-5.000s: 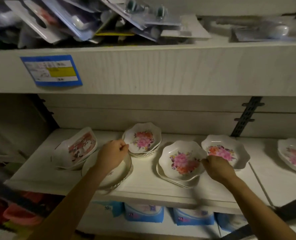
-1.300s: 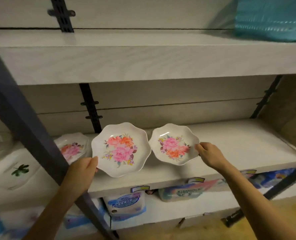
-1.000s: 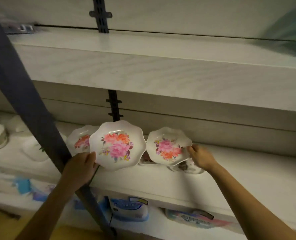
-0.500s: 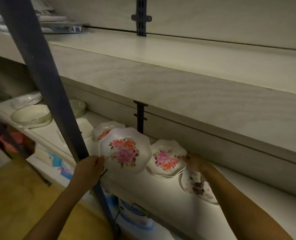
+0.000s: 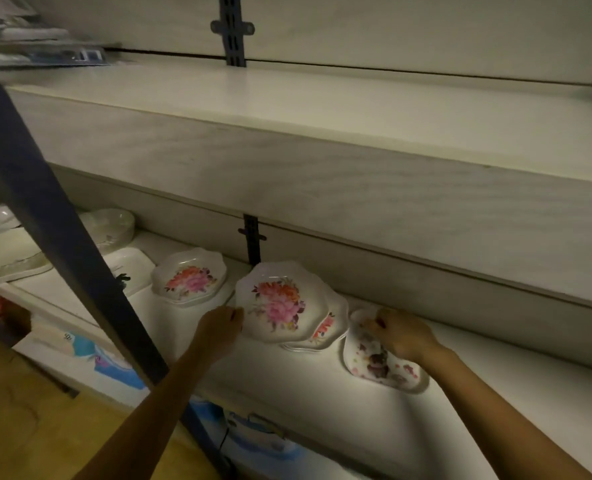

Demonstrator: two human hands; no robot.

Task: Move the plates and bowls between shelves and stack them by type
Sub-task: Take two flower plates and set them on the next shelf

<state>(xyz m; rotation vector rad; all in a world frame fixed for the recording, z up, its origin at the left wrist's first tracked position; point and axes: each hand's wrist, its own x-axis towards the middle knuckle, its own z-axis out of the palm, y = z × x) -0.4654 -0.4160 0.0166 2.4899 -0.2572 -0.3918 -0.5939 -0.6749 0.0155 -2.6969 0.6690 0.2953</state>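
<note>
My left hand (image 5: 218,328) grips the left rim of a white scalloped plate (image 5: 276,306) with pink and orange flowers. The plate is tilted and sits over a low stack of like plates (image 5: 329,330) on the middle shelf (image 5: 287,386). My right hand (image 5: 402,336) is just right of that stack, fingers curled over the far rim of a white plate with dark purple flowers (image 5: 381,367) lying flat on the shelf. Whether it grips that plate I cannot tell. Another stack of pink-flowered scalloped dishes (image 5: 190,279) stands to the left.
A dark blue upright post (image 5: 55,237) slants across the left, in front of the shelf. Behind it lie a white rectangular dish (image 5: 130,266), white bowls (image 5: 112,223) and an oval dish (image 5: 7,252). The upper shelf (image 5: 322,109) overhangs. Blue packages (image 5: 263,441) sit below.
My right hand has let go of the second floral plate, now on the stack, and moved right over the purple-flowered plate. My left hand has brought its plate right, over that stack.
</note>
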